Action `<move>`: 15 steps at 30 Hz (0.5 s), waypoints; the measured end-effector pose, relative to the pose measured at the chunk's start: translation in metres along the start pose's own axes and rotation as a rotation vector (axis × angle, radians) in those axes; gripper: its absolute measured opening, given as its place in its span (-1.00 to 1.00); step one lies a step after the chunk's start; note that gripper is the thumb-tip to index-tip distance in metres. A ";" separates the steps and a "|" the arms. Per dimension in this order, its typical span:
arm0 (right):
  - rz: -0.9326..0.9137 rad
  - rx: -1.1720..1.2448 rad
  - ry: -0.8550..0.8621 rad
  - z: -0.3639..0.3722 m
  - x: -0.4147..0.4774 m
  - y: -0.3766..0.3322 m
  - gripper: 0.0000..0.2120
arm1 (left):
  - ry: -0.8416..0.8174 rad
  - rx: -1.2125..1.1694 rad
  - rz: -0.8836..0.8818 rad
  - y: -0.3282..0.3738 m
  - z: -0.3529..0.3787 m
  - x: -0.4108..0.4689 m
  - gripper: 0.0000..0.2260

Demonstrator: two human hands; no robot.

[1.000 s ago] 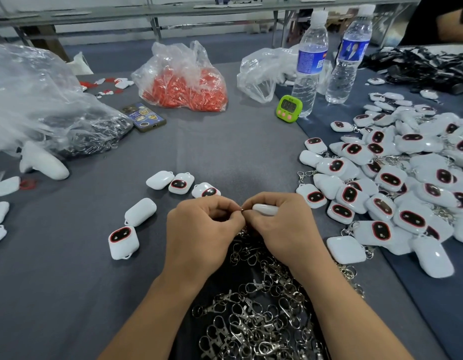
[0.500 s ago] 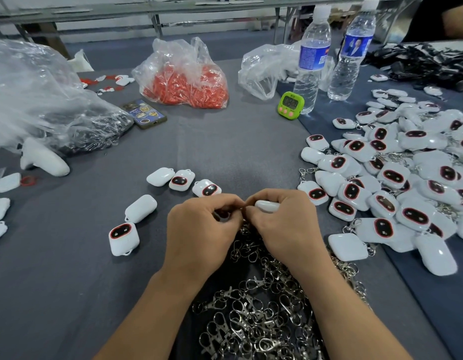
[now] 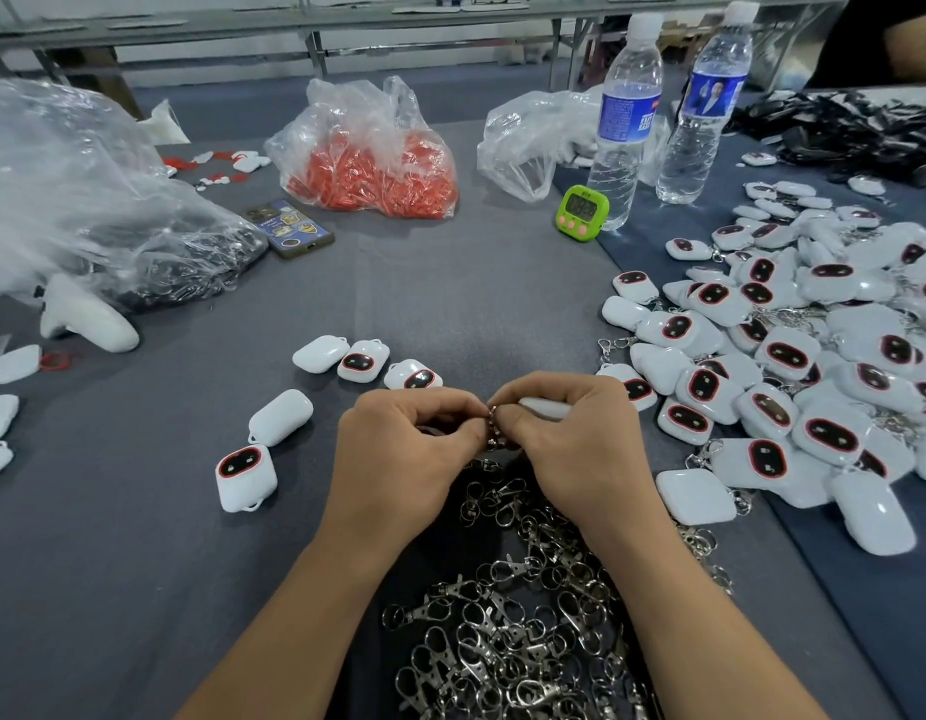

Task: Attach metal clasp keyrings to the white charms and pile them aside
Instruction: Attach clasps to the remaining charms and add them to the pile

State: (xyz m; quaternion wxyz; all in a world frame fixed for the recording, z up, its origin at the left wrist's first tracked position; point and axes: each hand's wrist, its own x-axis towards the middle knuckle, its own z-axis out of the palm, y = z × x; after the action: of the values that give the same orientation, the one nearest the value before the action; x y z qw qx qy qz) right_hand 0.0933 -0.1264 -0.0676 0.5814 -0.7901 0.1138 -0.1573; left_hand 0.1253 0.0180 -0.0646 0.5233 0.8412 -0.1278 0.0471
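My left hand [image 3: 403,449] and my right hand [image 3: 575,444] meet fingertip to fingertip over the table's middle. Between them hangs a metal clasp keyring [image 3: 494,426], pinched by my left fingers. My right hand grips a white charm [image 3: 546,407], mostly hidden under its fingers. A heap of loose metal clasps [image 3: 512,631] lies on dark cloth between my forearms. Several bare white charms [image 3: 364,361] lie to the left. A large pile of charms with clasps [image 3: 814,366] covers the right side.
A bag of red parts [image 3: 367,163], a phone [image 3: 289,228], a green timer [image 3: 582,213] and two water bottles [image 3: 624,116] stand at the back. A big clear plastic bag [image 3: 86,200] fills the left. Another person's arm [image 3: 913,39] shows at the far right.
My hands stay together at the same spot. The clasp's ring now shows between the fingertips, and the fingers have shifted slightly on it.
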 end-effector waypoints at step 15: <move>0.016 0.024 -0.047 -0.001 0.001 0.001 -0.77 | 0.076 -0.167 -0.048 -0.006 -0.002 0.007 -0.91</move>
State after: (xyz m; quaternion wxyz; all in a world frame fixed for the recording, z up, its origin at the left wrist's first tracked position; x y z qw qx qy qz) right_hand 0.0942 -0.1278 -0.0681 0.5946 -0.7856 0.1046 -0.1355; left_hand 0.1336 0.0208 -0.0679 0.5971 0.7951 -0.0910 0.0556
